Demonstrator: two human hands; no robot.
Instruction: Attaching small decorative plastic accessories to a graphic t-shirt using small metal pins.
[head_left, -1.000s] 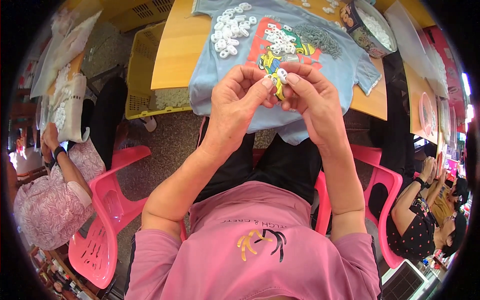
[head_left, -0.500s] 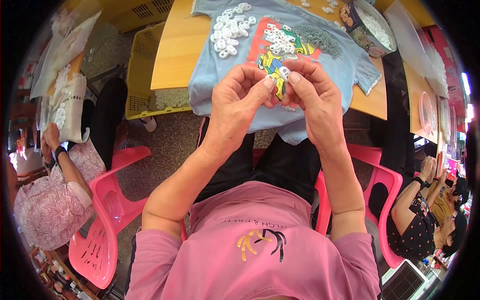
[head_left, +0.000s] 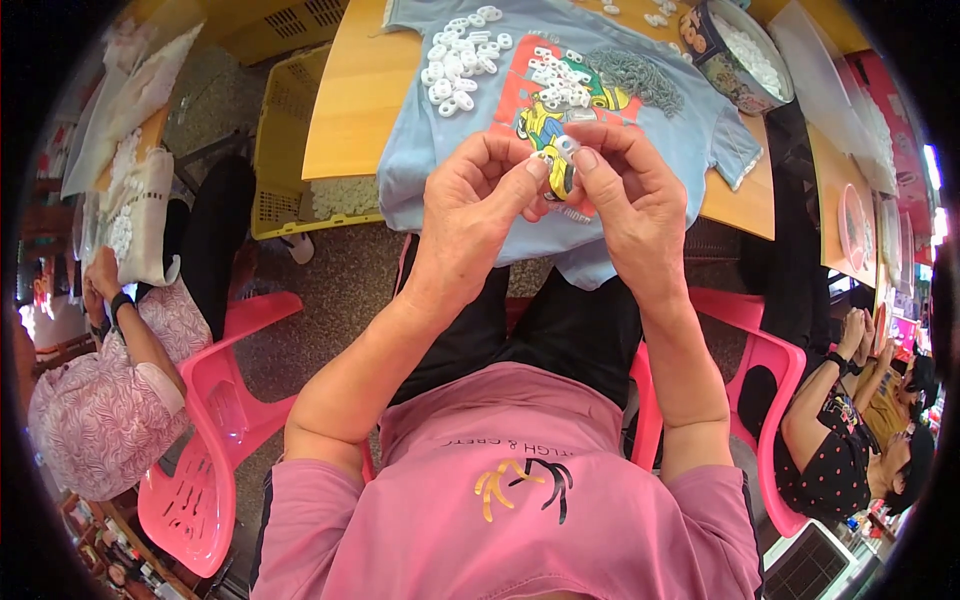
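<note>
My right hand (head_left: 632, 190) pinches a small white plastic piece with two holes (head_left: 566, 147) between thumb and fingertips. My left hand (head_left: 480, 190) is closed close beside it, thumb against forefinger; a small pale bit shows at its fingertips, too small to name. Both hands are raised above a light-blue T-shirt (head_left: 412, 150) with a colourful print, spread over the table. Beyond them on the shirt lie a heap of white two-holed plastic pieces (head_left: 455, 65), a smaller group of similar pieces (head_left: 560, 78) and a pile of small grey parts (head_left: 640, 78).
A patterned round tin (head_left: 715, 60) with white pieces inside stands at the table's far right. Left of the wooden table (head_left: 340, 110) is a yellow plastic crate (head_left: 275, 150). Pink chairs (head_left: 210, 430) flank me, with people at work on both sides.
The white plastic piece has tilted between my fingertips, so its face now points differently. My hands have barely shifted.
</note>
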